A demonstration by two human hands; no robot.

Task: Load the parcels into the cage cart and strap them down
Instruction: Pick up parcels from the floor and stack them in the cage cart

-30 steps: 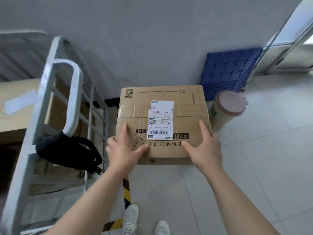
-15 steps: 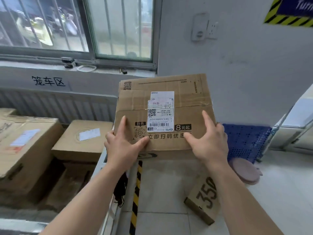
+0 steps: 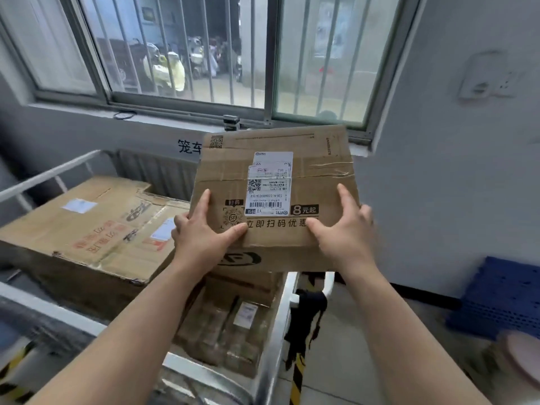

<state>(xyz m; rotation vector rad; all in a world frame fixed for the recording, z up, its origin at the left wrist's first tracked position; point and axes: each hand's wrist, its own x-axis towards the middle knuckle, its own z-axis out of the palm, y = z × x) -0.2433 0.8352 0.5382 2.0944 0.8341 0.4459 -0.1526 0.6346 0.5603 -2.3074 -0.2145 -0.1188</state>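
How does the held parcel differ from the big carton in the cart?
The held parcel is in the air, gripped by the left hand and right hand; the big carton lies in the cage cart. The held parcel bears black print, the big carton red print and a crumpled edge. Both are brown cardboard with white labels.

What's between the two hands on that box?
In the head view, a white shipping label and black print on the box lie between the left hand and right hand.
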